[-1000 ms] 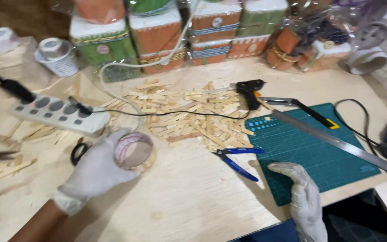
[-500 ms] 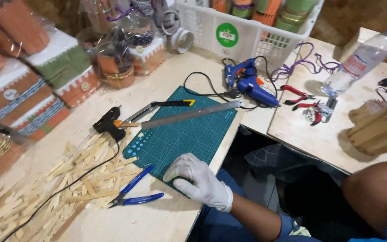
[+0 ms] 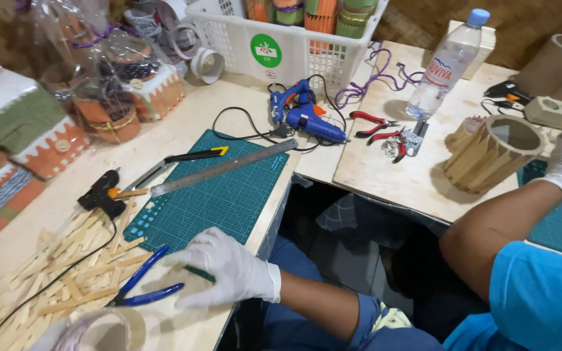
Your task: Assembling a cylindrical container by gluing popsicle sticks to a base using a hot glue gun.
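White-gloved right hand point(image 3: 229, 270) lies flat, fingers spread, on the gridded green cutting mat point(image 3: 222, 195), beside blue-handled pliers point(image 3: 139, 286); the left hand point(image 3: 56, 335) grips a cardboard ring point(image 3: 108, 330).

gloved right hand point(image 3: 229, 270) on cutting mat point(image 3: 222, 195), blue pliers point(image 3: 139, 285)

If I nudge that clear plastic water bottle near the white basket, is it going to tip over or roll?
The water bottle stands upright, tall and narrow, so a push near its blue cap would probably tip it. It looks partly filled, which likely steadies the base somewhat. Once down, its round body would probably roll toward the red-handled pliers.
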